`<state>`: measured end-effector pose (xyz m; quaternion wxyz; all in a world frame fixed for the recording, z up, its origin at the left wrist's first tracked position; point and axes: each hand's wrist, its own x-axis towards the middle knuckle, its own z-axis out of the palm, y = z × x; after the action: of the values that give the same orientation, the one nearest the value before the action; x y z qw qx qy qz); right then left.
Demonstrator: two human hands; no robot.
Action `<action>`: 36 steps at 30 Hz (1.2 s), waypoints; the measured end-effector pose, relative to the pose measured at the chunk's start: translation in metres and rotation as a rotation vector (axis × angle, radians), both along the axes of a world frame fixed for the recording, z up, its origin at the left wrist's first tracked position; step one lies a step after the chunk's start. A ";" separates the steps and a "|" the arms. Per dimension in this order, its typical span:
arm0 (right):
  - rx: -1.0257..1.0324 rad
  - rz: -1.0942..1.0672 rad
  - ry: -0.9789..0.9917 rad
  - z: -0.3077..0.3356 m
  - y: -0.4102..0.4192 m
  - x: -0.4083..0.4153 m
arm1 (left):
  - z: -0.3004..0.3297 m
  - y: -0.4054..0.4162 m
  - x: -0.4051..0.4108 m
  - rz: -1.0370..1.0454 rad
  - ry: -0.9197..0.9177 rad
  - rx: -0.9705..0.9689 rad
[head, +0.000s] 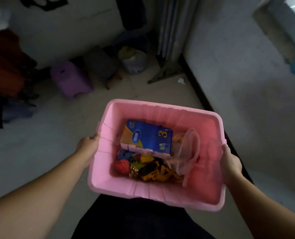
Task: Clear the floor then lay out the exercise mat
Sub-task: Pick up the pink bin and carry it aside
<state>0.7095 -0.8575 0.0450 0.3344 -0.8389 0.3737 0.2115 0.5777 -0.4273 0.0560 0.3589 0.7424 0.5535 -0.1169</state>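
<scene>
While the purple stool stands on the floor at far left by the wall, the left hand grips the left rim of the pink bin. Inside lie a blue-and-yellow box printed with a large "3", its other lettering unreadable, and mixed toys. The right hand clasps the bin's right rim.

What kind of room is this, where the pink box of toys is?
Probably a room in someone's home, maybe a spare or storage corner. A small purple stool stands on the pale tiled floor, clothes are heaped by the wall, and both hands hold a pink bin of toys.
</scene>
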 end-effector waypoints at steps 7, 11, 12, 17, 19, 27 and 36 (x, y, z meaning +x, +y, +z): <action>0.074 0.273 -0.049 0.012 0.103 0.024 | 0.011 0.050 -0.093 0.366 -0.053 -0.047; 0.098 0.399 -0.056 0.021 0.185 0.017 | 0.013 0.085 -0.154 0.541 -0.050 -0.067; 0.100 0.419 -0.048 0.023 0.209 0.012 | 0.013 0.094 -0.173 0.584 -0.052 -0.081; 0.091 0.590 -0.074 0.033 0.338 -0.038 | 0.006 0.145 -0.286 0.741 -0.099 -0.130; 0.091 0.642 -0.085 0.035 0.389 -0.064 | 0.006 0.168 -0.330 0.787 -0.081 -0.118; 0.095 0.940 -0.086 0.035 0.585 -0.185 | 0.016 0.252 -0.485 1.096 -0.130 -0.130; 0.210 1.263 -0.120 0.025 0.783 -0.275 | 0.026 0.321 -0.584 1.347 -0.203 -0.062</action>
<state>0.4349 -0.0749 0.0696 0.2460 -0.8707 -0.2342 0.3558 -0.0064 -0.1061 0.0822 0.4245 0.2328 0.8549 0.1865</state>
